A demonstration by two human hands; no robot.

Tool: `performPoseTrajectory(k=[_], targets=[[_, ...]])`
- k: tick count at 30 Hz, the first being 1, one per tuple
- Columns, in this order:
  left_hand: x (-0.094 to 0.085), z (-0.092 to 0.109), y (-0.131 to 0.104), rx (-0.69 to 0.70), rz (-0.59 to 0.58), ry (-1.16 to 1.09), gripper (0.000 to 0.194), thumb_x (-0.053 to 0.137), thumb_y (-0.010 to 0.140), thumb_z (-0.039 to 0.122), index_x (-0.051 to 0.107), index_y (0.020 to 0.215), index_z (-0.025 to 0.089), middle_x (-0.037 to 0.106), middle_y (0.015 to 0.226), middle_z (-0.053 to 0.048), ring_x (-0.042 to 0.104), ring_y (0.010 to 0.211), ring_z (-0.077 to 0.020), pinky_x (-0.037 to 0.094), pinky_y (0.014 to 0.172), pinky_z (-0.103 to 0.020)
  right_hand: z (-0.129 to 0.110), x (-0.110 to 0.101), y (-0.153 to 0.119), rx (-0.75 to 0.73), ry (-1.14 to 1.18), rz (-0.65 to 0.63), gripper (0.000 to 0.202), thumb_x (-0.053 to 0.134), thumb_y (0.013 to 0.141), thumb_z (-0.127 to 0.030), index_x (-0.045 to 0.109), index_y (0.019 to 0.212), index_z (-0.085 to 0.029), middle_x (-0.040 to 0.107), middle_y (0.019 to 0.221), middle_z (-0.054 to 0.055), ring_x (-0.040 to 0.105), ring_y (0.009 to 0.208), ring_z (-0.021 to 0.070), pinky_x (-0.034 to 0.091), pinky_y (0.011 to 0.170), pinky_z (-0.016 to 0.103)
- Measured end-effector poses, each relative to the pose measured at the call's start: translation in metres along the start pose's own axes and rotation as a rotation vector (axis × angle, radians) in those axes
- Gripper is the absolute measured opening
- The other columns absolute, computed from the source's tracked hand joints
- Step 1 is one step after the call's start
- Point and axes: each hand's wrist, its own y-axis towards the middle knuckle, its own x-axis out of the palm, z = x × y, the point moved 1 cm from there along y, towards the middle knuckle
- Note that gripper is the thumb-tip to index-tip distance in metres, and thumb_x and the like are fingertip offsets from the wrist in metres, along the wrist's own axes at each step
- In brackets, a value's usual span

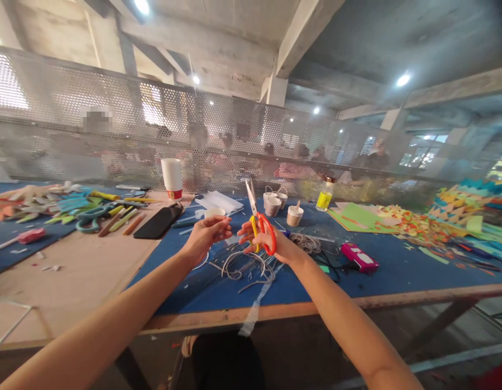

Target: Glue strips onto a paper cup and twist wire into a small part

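Note:
My right hand point(271, 238) is closed on scissors point(265, 232) with one red-orange and one yellow handle loop; their blades point up and look slightly apart. To its left, my left hand point(208, 235) is pinched, with a thin pale sliver showing at the fingertips, too small to name. A small gap separates the two hands above the blue table mat point(181, 295). Under them lie loops of grey cord point(237, 265), thin strands, and a pale crinkled strip point(255, 309) that hangs over the table's front edge. Behind my left hand stands a small paper cup point(215, 212).
Further back are a stack of paper cups point(172, 179), small cups point(272, 205) and a yellow-labelled bottle point(324, 195). A black phone point(158, 222) and blue-handled scissors point(94, 216) lie left. At right are a magenta box point(359, 257) and paper scraps point(403, 222). Perforated panels point(230, 135) stand behind.

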Motion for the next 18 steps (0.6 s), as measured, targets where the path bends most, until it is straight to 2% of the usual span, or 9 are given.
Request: performPoseTrajectory(k=[4, 7, 11, 18], targets=[[0.002, 0.005, -0.002, 0.088, 0.065, 0.04, 0.033, 0.081, 0.068, 0.035, 0.07, 0.092, 0.015, 0.071, 0.078, -0.003, 0.067, 0.065, -0.0132, 0.055, 0.07, -0.028, 0.003, 0.011, -0.006, 0.064, 0.051, -0.089, 0.016, 0.058, 0.082, -0.028, 0.057, 0.093, -0.016, 0.062, 0.085, 0.004, 0.061, 0.069, 0.0129, 0.052, 0.055, 0.022], [0.003, 0.009, -0.002, 0.149, 0.118, 0.063, 0.034, 0.081, 0.068, 0.036, 0.07, 0.091, 0.014, 0.07, 0.075, -0.002, 0.066, 0.064, -0.0138, 0.055, 0.071, -0.03, 0.004, 0.012, -0.006, 0.143, 0.113, -0.141, 0.024, 0.055, 0.087, -0.04, 0.052, 0.084, -0.017, 0.056, 0.076, 0.001, 0.056, 0.061, 0.0103, 0.045, 0.048, 0.018], [0.001, 0.011, -0.001, 0.213, 0.198, 0.084, 0.035, 0.081, 0.067, 0.038, 0.07, 0.091, 0.014, 0.07, 0.072, -0.002, 0.067, 0.064, -0.0157, 0.055, 0.07, -0.032, 0.007, 0.012, -0.004, 0.258, 0.154, -0.229, 0.036, 0.055, 0.086, -0.053, 0.048, 0.08, -0.018, 0.05, 0.073, -0.001, 0.054, 0.06, 0.0106, 0.046, 0.048, 0.02], [-0.001, 0.009, 0.0, 0.304, 0.2, 0.16, 0.032, 0.077, 0.072, 0.038, 0.071, 0.093, 0.014, 0.07, 0.078, -0.003, 0.068, 0.066, -0.0156, 0.056, 0.072, -0.032, 0.019, 0.009, 0.002, 0.305, 0.189, -0.295, 0.036, 0.049, 0.09, -0.051, 0.049, 0.08, -0.017, 0.045, 0.069, -0.002, 0.05, 0.056, 0.01, 0.051, 0.048, 0.023]])
